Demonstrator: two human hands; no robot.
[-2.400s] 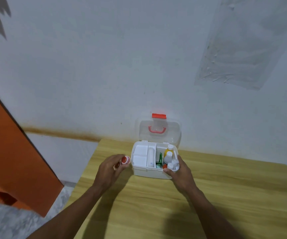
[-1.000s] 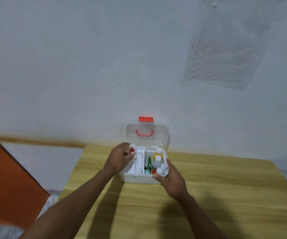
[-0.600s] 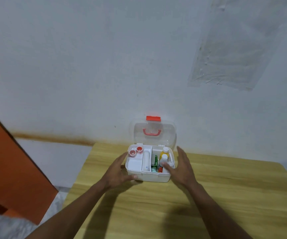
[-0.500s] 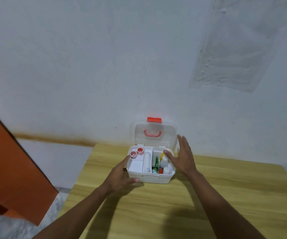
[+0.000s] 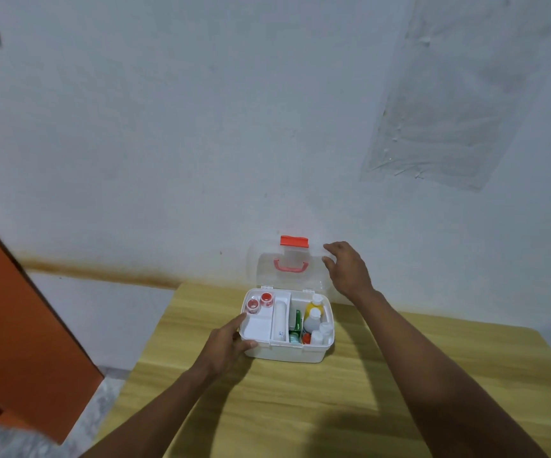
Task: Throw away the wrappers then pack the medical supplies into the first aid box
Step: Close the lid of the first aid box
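Note:
The white first aid box stands open at the back of the wooden table. Its clear lid, with a red handle and red latch, leans upright against the wall. Two red tape rolls lie in the white insert tray on the left. Bottles and a green packet fill the right side. My left hand grips the box's front left corner. My right hand is at the lid's upper right edge, fingers curled onto it.
An orange panel stands to the left of the table, over a grey floor. The white wall is right behind the box. A clear plastic sheet is stuck on the wall at upper right.
My right hand has left the bottles and risen to the lid's right edge. My left hand put the second tape roll in the tray, then took hold of the box's corner.

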